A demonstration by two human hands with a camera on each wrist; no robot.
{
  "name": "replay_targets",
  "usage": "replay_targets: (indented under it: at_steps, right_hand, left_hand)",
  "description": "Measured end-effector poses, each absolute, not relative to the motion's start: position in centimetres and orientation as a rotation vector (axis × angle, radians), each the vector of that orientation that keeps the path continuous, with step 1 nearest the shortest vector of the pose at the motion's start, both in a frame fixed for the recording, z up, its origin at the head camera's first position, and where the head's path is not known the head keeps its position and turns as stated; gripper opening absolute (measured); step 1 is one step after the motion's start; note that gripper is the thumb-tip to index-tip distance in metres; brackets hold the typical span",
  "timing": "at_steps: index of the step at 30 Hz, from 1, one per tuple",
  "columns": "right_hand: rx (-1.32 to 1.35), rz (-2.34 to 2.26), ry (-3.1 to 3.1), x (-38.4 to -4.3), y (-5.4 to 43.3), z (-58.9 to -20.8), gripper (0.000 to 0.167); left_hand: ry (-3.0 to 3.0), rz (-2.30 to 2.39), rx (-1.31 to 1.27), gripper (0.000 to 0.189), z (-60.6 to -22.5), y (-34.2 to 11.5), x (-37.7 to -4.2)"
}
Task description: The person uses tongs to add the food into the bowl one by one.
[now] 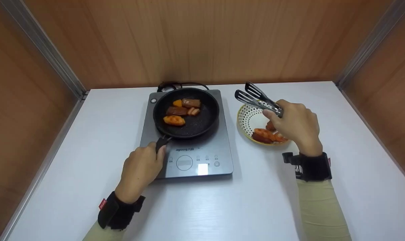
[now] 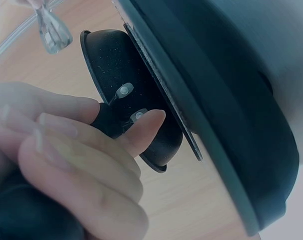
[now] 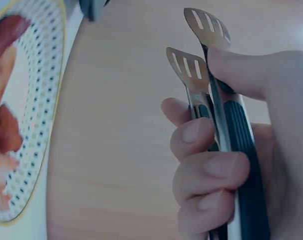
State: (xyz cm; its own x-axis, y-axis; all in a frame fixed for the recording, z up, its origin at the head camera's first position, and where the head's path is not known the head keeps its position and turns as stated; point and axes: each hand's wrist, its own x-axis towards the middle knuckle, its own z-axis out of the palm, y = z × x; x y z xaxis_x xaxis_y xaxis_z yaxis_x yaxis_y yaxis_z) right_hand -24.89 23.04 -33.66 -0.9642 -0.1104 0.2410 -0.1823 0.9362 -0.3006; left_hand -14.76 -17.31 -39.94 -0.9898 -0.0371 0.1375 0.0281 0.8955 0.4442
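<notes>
My left hand (image 1: 142, 164) grips the black handle of a frying pan (image 1: 206, 122), which sits on an induction cooker (image 1: 222, 150). Several food pieces lie in the pan, among them a brown piece (image 1: 191, 102), a small sausage (image 1: 193, 111) and an orange-yellow oval piece (image 1: 174, 120). In my right hand (image 1: 298, 122) are slotted metal tongs (image 1: 251, 97) with dark grips, fingers curled round them. The tips of the tongs are apart with nothing between them, above the far side of a perforated white basket (image 1: 247, 117). Reddish and orange food pieces (image 1: 264, 135) lie in that basket, partly hidden by my hand.
The white table (image 1: 256, 201) carries the cooker and the basket. Wooden panels (image 1: 206, 40) enclose the back and both sides. A black cable (image 1: 185, 83) runs behind the cooker. Buttons and a round dial mark (image 1: 184, 162) are on the cooker's front panel.
</notes>
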Motion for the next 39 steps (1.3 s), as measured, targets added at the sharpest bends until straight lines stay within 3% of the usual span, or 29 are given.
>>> replay_targets:
  at_steps: [12,36,39]
  right_hand:
    - [0.231,0.479,-2.974,-25.1,25.9,-34.1,0.056]
    - [0.085,0.445,-3.342,-24.6,30.7,-33.4,0.094]
    - [0.074,0.46,-3.369,-24.6,31.0,-33.4,0.091]
  left_hand:
    - [-2.933,-0.703,0.014,0.035,-39.8,-17.4,-14.9]
    - [-2.926,-0.695,-0.004,0.036,-39.9,-17.3,-14.9]
    - [-2.925,-0.697,-0.006,0.036,-39.9,-17.4,-14.9]
